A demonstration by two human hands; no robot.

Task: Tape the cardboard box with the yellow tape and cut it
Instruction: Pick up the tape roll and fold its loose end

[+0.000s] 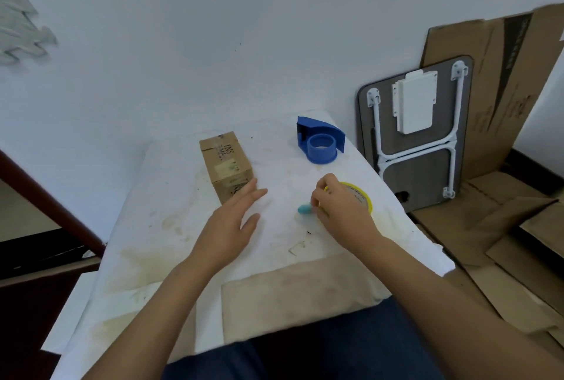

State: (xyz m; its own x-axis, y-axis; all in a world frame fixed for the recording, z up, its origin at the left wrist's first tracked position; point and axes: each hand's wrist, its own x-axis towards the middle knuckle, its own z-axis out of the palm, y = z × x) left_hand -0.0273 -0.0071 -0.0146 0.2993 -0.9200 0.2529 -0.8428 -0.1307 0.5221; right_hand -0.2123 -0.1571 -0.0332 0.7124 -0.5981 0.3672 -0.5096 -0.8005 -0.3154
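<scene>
The cardboard box (pixel 226 162) is left untaped on the table (pixel 171 227), and the left hand (pixel 233 224), fingers spread, is held just beside its near end without gripping it. Right of the box, the yellow tape (pixel 364 196) is covered by the right hand (pixel 341 208), fingertips curled at the roll's edge; a firm pinch cannot be confirmed. If the box is not braced, it may be dragged askew.

A stained white table (pixel 158 227) carried everything. On it lay a cardboard box (pixel 225 162) at far left, a blue tape dispenser (pixel 320 140) at far right, and a yellow tape roll (pixel 363 196) beside a small teal object (pixel 304 209).
</scene>
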